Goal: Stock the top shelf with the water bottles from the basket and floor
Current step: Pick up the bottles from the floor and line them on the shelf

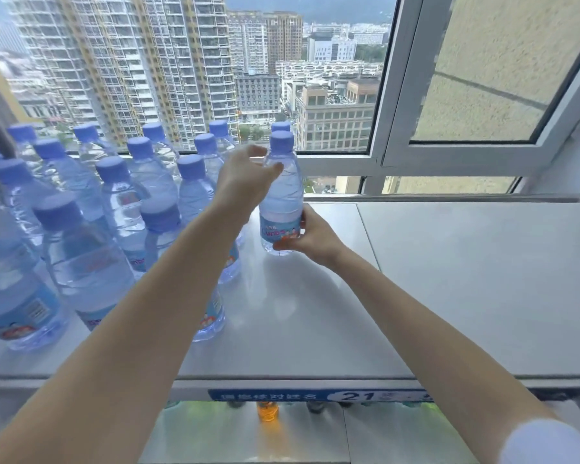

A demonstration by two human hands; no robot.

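A clear plastic water bottle with a blue cap (282, 195) stands upright on the white top shelf (449, 279), just right of the rows of matching blue-capped bottles (114, 202) — close to the grey window frame (375, 159). The right hand (313, 237) grips its label low down, thumb in front; the left hand (245, 175) curls round its shoulder (thumb on the near side). A blue price strip (315, 395) lines the shelf's front edge.

pale top shelf (449, 296) carries upright water bottles (121, 209) crowded left, perhaps four rows deep.
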